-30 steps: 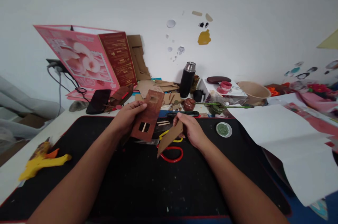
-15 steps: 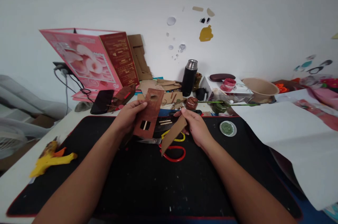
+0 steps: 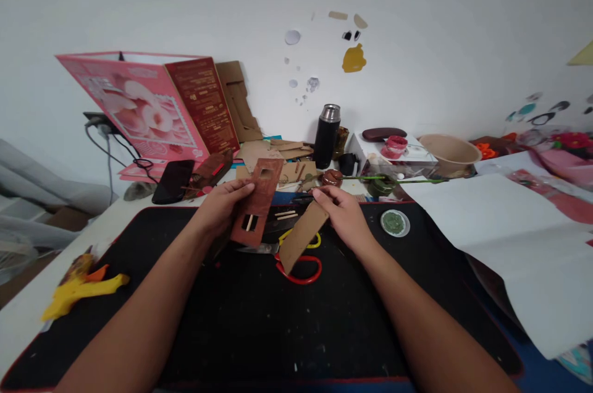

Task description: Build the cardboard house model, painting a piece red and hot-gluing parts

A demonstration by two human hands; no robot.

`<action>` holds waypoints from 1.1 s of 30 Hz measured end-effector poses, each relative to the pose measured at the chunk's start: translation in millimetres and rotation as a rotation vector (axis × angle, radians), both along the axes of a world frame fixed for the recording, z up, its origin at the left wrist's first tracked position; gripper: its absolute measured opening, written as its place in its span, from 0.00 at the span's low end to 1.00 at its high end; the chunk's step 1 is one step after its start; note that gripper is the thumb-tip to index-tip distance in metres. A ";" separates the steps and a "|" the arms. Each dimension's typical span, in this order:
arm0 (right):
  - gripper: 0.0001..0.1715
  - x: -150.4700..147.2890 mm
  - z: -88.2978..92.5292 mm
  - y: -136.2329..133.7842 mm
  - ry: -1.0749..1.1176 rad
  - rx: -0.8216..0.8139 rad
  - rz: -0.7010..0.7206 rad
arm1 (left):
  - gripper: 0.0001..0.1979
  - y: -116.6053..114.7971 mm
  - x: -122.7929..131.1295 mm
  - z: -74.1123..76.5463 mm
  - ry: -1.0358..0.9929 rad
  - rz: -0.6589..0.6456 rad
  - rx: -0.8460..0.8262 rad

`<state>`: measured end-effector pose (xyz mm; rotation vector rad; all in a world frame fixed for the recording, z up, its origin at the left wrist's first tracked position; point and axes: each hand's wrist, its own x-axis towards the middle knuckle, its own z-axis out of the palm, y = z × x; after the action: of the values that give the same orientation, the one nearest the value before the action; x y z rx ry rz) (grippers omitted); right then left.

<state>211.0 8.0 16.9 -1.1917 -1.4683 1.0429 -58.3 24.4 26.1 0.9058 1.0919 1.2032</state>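
My left hand (image 3: 221, 207) grips a reddish-brown painted cardboard panel (image 3: 256, 198) with two cut-out windows, held tilted above the black mat (image 3: 259, 319). My right hand (image 3: 343, 215) pinches a plain tan cardboard strip (image 3: 301, 236) that slants down to the left. Both pieces hang close together over scissors with red and yellow handles (image 3: 299, 260) lying on the mat. A few small wooden sticks (image 3: 286, 215) lie just behind.
A yellow glue gun (image 3: 78, 291) lies at the mat's left edge. White paper sheets (image 3: 509, 238) cover the right side. Behind stand a black flask (image 3: 327, 136), a pink box (image 3: 139, 105), a phone (image 3: 173, 180), cardboard scraps, a green paint lid (image 3: 393, 222) and a beige bowl (image 3: 448, 150).
Both hands have stayed nearly in place with their cardboard pieces. The right hand lifted the tan strip slightly; the view shifted a little.
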 end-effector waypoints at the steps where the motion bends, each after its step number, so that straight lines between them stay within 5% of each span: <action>1: 0.22 1.9 0.2 1.3 -0.028 0.021 0.000 | 0.15 -0.4 -0.1 0.4 -0.003 -0.016 -0.009; 11: 0.15 16.7 3.8 6.0 -0.387 0.255 -0.066 | 0.22 -9.3 -0.7 10.9 0.008 -0.215 -0.129; 22: 0.19 24.0 18.1 1.5 -0.427 0.299 0.111 | 0.22 -10.2 -2.8 9.7 0.018 -0.315 -0.129; 33: 0.19 20.7 16.6 1.1 -0.439 0.294 0.120 | 0.20 -18.6 18.2 2.0 -0.097 -0.418 -0.177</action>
<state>231.7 9.1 33.5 -1.1733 -1.9770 0.6300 -40.1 5.8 28.1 0.8756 0.8615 0.7845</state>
